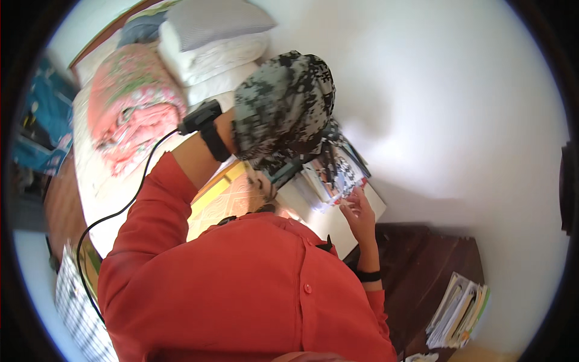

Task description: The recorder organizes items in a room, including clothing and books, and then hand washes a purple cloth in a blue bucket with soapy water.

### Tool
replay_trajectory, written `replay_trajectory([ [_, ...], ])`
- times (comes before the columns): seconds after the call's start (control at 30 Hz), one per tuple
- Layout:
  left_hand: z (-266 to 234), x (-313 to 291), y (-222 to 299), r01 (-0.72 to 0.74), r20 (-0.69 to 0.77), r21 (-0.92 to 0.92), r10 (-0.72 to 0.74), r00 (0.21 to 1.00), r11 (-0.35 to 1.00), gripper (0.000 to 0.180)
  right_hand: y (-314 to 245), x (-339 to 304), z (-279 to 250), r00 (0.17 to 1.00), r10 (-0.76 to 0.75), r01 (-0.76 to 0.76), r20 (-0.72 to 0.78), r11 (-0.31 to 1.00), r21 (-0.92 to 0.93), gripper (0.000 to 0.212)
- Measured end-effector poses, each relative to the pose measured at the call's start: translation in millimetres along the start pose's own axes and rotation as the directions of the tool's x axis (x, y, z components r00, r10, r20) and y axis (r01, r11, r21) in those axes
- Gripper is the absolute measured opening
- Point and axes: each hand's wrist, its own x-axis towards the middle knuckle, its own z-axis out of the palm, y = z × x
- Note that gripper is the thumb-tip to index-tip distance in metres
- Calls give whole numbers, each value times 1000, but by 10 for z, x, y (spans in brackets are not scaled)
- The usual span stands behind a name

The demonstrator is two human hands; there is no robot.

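A grey, black and white camouflage-patterned cloth (pixel 283 102) is raised in front of me, bunched and smeared by motion. My left arm reaches up into it, and the cloth covers my left hand, so its fingers do not show. Lower on the right, my right hand (pixel 359 216) has its fingers bent together at the edge of a stack of books and papers (pixel 316 184). Patterned material lies at its fingertips; whether this is a hanging part of the cloth or a cover, I cannot tell. The stack stands on a white tabletop (pixel 341 232).
On the left is a bed with a rolled pink floral quilt (pixel 136 114), a folded white quilt (pixel 211 60) and a grey pillow (pixel 217 23). A dark brown wooden surface (pixel 416 271) at right holds papers (pixel 458 311). A black cable (pixel 129 202) runs from my left wrist.
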Motion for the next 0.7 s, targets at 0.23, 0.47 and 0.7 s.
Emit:
replay_trajectory([
  [0.23, -51, -512, -104, -69, -108, 72, 77, 991, 995, 30, -995, 441, 833, 885, -265, 242, 384, 964, 108, 79],
  [0.47, -58, -666, -307, -86, -248, 225, 142, 958, 971, 29, -1652, 561, 1265, 633, -768, 770, 93, 614, -173, 54],
  [0.7, -1021, -635, -112, 210, -496, 743, 312, 810, 635, 28, -1361, 1024, 1528, 860, -497, 506, -114, 803, 315, 25],
])
